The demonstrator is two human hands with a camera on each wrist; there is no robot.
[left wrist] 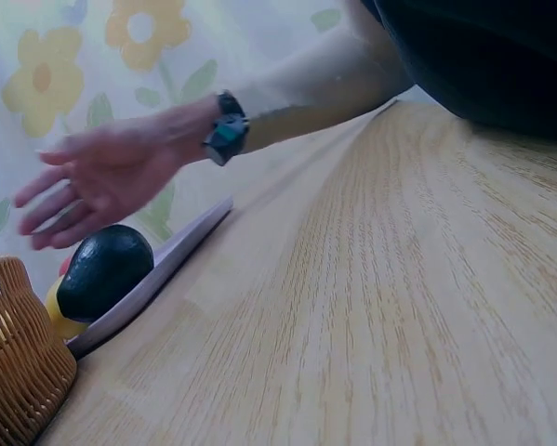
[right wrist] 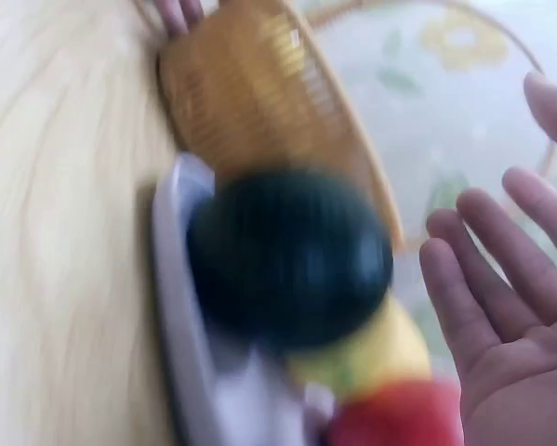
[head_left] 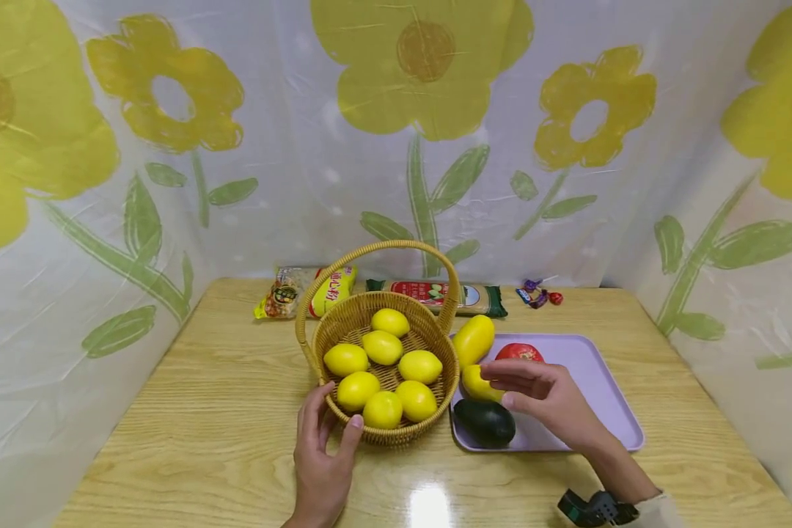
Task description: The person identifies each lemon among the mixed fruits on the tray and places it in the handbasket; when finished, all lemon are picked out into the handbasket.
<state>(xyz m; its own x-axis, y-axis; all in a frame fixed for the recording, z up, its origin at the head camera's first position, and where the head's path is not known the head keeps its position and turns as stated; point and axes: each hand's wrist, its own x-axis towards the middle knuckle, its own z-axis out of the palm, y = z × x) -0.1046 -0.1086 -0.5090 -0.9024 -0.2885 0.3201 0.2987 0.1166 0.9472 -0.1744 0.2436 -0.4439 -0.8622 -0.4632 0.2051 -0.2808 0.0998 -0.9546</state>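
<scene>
A woven basket (head_left: 383, 436) with a tall handle holds several lemons (head_left: 382, 347). My left hand (head_left: 323, 455) rests on its near left side, with the thumb and fingers spread along the rim. To the basket's right, my right hand (head_left: 554, 403) hovers over a lilac tray (head_left: 584, 359), fingers extended and palm bare in the right wrist view. Under and beside that hand lie a dark green avocado (head_left: 484, 423), a yellow fruit (head_left: 480, 383) partly hidden by the fingers, and a red fruit (head_left: 519, 353). A longer yellow fruit (head_left: 473, 341) is at the tray's far left corner.
Behind the basket lie a yellow food packet (head_left: 333, 292) and a green-ended noodle packet (head_left: 482, 299). Small wrapped candies (head_left: 539, 293) sit at the back right. A flower-printed curtain (head_left: 270, 183) encloses the wooden table (head_left: 224, 411) at the back and sides.
</scene>
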